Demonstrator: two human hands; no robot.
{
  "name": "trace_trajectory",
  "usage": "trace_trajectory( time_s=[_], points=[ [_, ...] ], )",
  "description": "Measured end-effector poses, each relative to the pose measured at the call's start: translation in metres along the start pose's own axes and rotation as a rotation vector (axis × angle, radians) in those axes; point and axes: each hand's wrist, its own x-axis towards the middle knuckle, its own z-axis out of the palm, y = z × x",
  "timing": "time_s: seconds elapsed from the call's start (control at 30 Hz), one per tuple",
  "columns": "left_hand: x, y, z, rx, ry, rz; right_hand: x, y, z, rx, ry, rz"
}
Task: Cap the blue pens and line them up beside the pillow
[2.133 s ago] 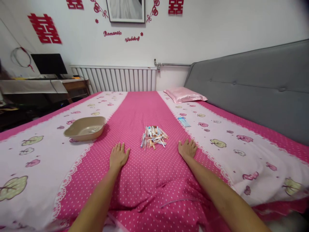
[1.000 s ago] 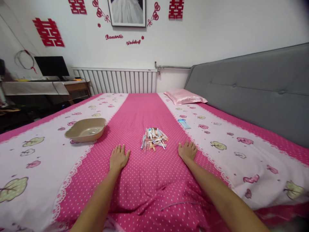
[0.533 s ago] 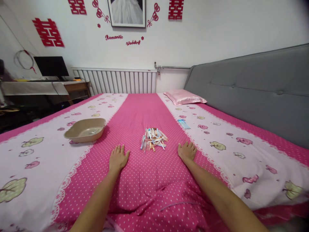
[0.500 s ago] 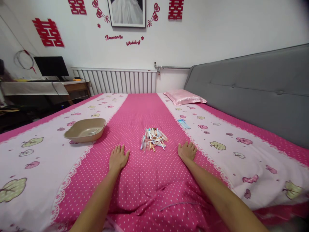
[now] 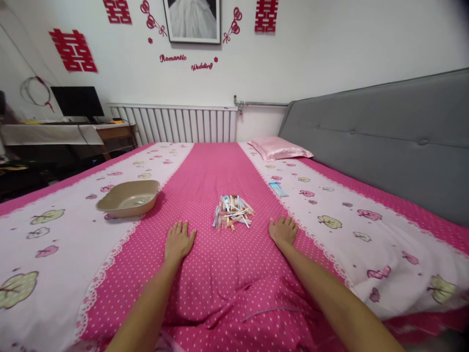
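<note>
My left hand (image 5: 178, 241) lies flat, palm down, on the pink dotted bed sheet (image 5: 220, 166), fingers stretched out and holding nothing. My right hand (image 5: 283, 231) rests flat on the sheet too, fingers apart and empty. Between and slightly beyond the two hands sits a heap of several coloured pens (image 5: 232, 212). Neither hand touches the heap. A small row of blue pens (image 5: 278, 188) lies further off to the right. A tan bowl-shaped basin (image 5: 127, 198) stands to the left on the pale flowered strip.
A pink satin pillow (image 5: 280, 147) lies at the far right by the grey padded headboard (image 5: 377, 142). A white radiator (image 5: 179, 124) runs along the far wall. A desk with a dark monitor (image 5: 76, 101) stands at the left.
Both hands stay flat in the same spots. The view has drifted slightly, nothing on the bed has moved.
</note>
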Motion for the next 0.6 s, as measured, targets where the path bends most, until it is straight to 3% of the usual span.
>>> trace_trajectory(
  time_s=[0.6],
  points=[
    [0.0004, -0.0008, 0.0018, -0.004, 0.010, 0.002, -0.0009, -0.0014, -0.0030, -0.006, -0.020, 0.003]
  ],
)
